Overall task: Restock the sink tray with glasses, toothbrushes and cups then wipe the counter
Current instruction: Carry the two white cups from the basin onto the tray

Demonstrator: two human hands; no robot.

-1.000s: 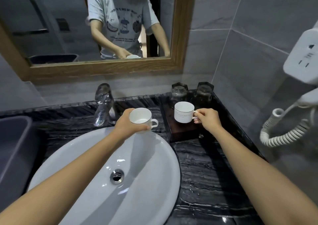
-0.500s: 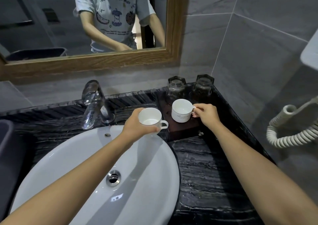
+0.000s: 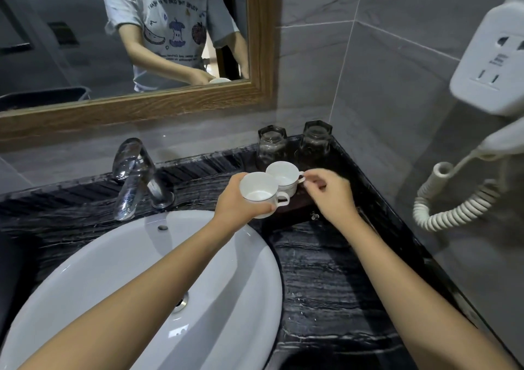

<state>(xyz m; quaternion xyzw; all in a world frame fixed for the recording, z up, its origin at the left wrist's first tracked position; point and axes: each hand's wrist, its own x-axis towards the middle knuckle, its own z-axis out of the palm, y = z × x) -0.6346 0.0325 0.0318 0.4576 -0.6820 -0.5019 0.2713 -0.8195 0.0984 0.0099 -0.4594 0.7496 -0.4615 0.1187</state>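
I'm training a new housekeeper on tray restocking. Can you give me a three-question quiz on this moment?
1. True or false: both glasses stand upside down at the tray's back.
2. Which hand carries a cup above the basin's edge?
3. The right hand's fingers are at the other cup's: A rim, B handle, C base?

Key: 1 true; 2 left hand, holding the near cup; 3 B.

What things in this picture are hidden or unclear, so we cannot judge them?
- Head view: the tray floor is mostly covered by the two cups and both hands.
- Whether the right hand still grips the far cup handle: blurred.
- Toothbrushes: none visible.
- Glasses: dark, upright or inverted unclear.
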